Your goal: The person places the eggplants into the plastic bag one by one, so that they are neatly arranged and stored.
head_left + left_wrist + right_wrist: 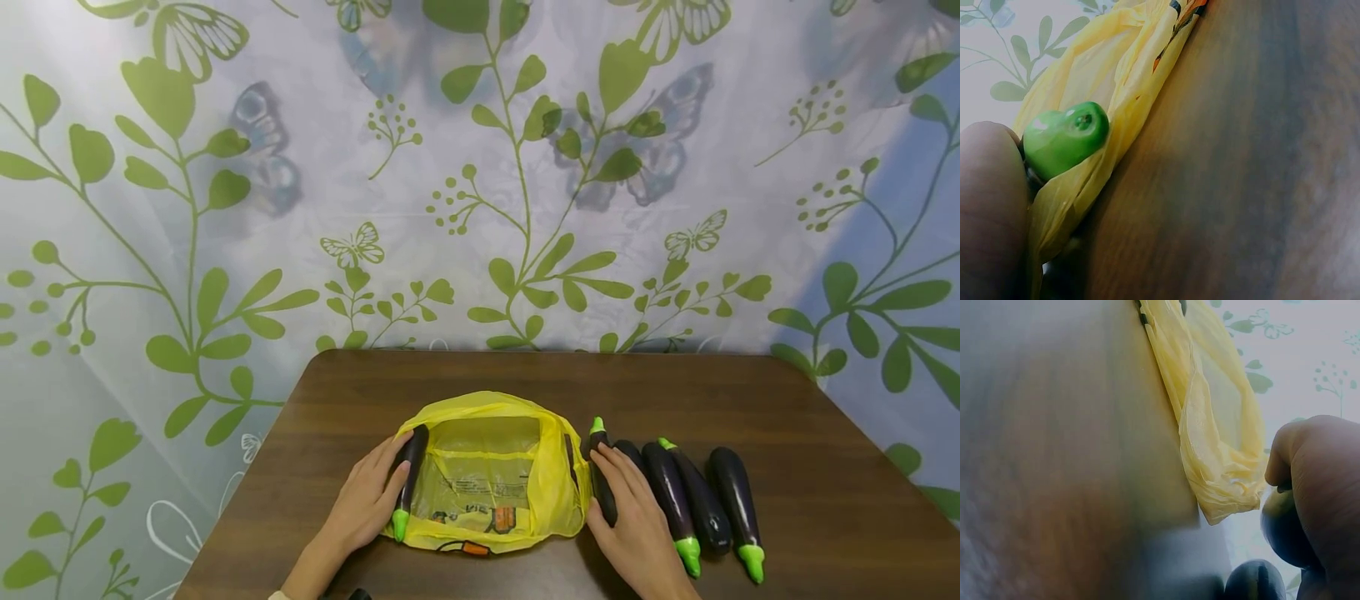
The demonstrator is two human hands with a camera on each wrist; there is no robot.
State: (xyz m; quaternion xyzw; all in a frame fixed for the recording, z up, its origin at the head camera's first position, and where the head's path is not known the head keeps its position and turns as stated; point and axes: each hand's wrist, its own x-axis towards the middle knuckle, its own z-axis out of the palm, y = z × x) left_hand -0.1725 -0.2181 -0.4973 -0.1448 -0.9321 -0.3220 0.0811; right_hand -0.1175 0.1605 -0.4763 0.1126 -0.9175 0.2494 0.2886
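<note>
A yellow plastic bag (487,406) lies spread with its mouth open, printing showing inside. At its left edge my left hand (367,492) grips an eggplant (411,471), with the thumb on its near side. That eggplant's green stem end (1066,140) points toward me, and yellow plastic folds around it in the left wrist view. Just beyond the bag's right side, my right hand (633,517) holds another eggplant (602,487) with its green end pointing away. In the right wrist view, the dark rounded end of this eggplant (1285,528) shows beside the thumb.
Several more eggplants (738,500) lie side by side right of my right hand, partly behind it. The brown wooden table (360,383) ends at a patterned cloth backdrop (420,275). A small dark object (360,594) shows at the bottom edge.
</note>
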